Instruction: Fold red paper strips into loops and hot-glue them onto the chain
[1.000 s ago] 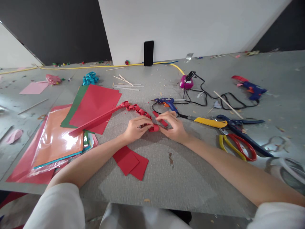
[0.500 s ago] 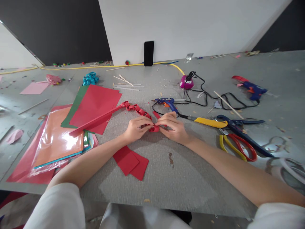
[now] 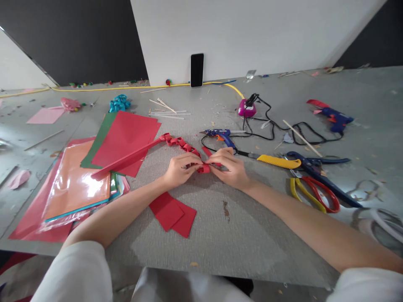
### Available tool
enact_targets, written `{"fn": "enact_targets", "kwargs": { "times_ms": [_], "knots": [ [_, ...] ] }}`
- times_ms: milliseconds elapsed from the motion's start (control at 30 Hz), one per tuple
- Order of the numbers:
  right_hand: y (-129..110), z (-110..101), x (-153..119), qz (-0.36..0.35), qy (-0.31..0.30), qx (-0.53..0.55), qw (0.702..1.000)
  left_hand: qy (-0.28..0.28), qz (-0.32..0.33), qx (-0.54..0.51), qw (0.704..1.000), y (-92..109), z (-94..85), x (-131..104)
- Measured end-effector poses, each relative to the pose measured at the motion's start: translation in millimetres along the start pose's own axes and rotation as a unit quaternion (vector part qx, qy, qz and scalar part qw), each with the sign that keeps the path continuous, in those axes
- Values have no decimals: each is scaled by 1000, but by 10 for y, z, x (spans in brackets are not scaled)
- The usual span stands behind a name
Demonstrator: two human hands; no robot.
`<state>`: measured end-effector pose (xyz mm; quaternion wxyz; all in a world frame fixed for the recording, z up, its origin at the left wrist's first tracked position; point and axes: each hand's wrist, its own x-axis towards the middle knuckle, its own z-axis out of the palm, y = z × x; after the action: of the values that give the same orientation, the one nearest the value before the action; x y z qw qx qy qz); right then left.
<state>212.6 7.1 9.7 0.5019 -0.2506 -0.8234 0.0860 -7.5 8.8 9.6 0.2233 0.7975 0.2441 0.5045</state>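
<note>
Grip of both hands seemingly pinches the red paper chain.

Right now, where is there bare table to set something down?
The widest bare patch of table is nearest you, between the red cards and your right forearm. A smaller one, dotted with scraps, lies between the sticks and purple plug. Crowded: right, around knife, pliers and scissors; left, the papers.

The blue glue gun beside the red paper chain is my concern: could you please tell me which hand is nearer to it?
Right. The right hand is just below the handle of the glue gun; the left hand is farther off, down and to the left.
</note>
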Motion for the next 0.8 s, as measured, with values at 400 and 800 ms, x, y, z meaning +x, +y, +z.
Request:
{"fn": "enact_targets", "kwargs": {
  "times_ms": [400, 800],
  "knots": [
    [-32, -36, 29, -19, -17, -11, 1000, -4, 11, 11, 1000, -1, 8, 2],
    [-10, -40, 6, -49, -24, -12, 998, -4, 0, 10, 1000, 10, 3, 7]
  ]
}}
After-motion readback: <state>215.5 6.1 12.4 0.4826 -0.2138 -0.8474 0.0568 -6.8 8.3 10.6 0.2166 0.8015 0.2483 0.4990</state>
